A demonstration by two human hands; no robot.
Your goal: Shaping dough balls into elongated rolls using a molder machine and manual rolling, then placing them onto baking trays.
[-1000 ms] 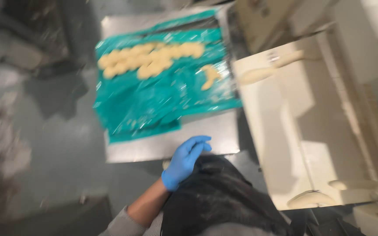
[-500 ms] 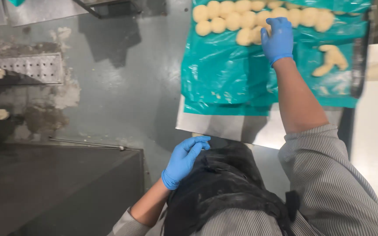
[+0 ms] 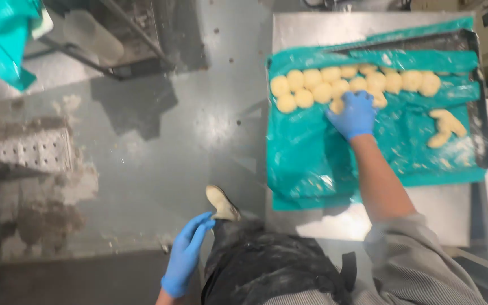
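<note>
A teal plastic sheet (image 3: pixel 312 164) covers a dark tray (image 3: pixel 481 135) on a steel table (image 3: pixel 441 209). Two rows of round pale dough balls (image 3: pixel 312 85) lie along the sheet's far side. A few longer dough pieces (image 3: pixel 446 127) lie to the right. My right hand (image 3: pixel 354 116), in a blue glove, reaches over the sheet and presses on the dough balls near the middle of the rows. I cannot tell whether it grips one. My left hand (image 3: pixel 187 254), also gloved in blue, hangs by my side with its fingers loosely apart and holds nothing.
A grey floor (image 3: pixel 159 147) with floury stains lies to the left. A perforated metal plate (image 3: pixel 24 149) is at the far left. A metal rack base (image 3: pixel 114 39) and more teal plastic (image 3: pixel 4 39) show at the top left. My shoe (image 3: pixel 221 203) stands by the table.
The camera view has swung left and down. My right hand has come onto the dough balls and slid slightly left along the rows. My left hand stays by my side.
</note>
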